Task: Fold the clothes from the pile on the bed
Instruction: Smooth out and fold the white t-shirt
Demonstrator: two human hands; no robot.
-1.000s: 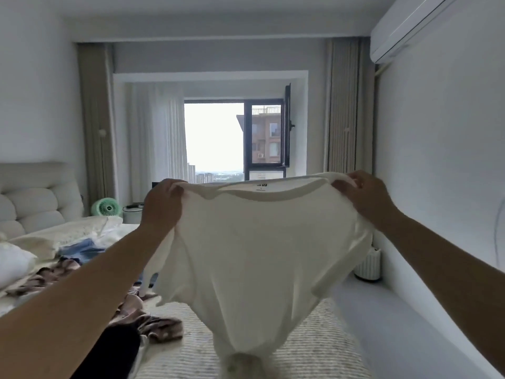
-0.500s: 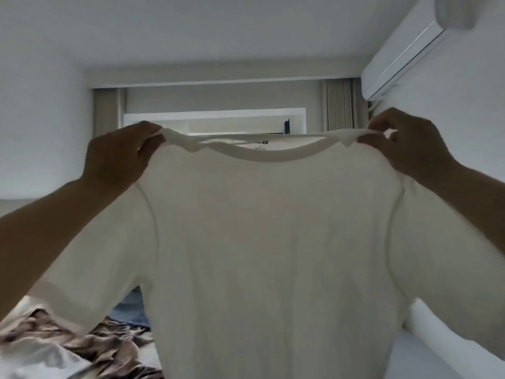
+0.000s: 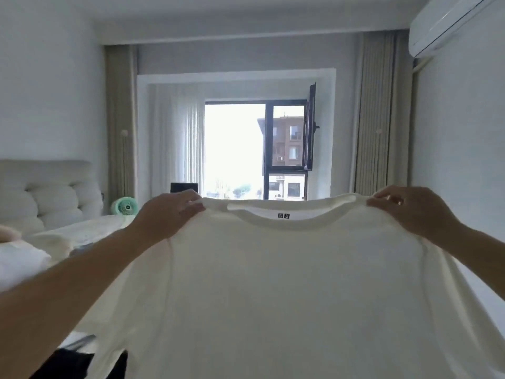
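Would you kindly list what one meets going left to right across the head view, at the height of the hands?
Headboard → green fan → left hand → neck label of the white T-shirt → right hand.

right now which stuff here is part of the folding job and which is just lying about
Part of the job:
white t-shirt, held up by its shoulders
left hand
right hand
dark garment on the bed

Just lying about:
green fan
pillow
air conditioner

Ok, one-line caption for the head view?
Both hands, left and right, hold a white T-shirt up by its shoulders.
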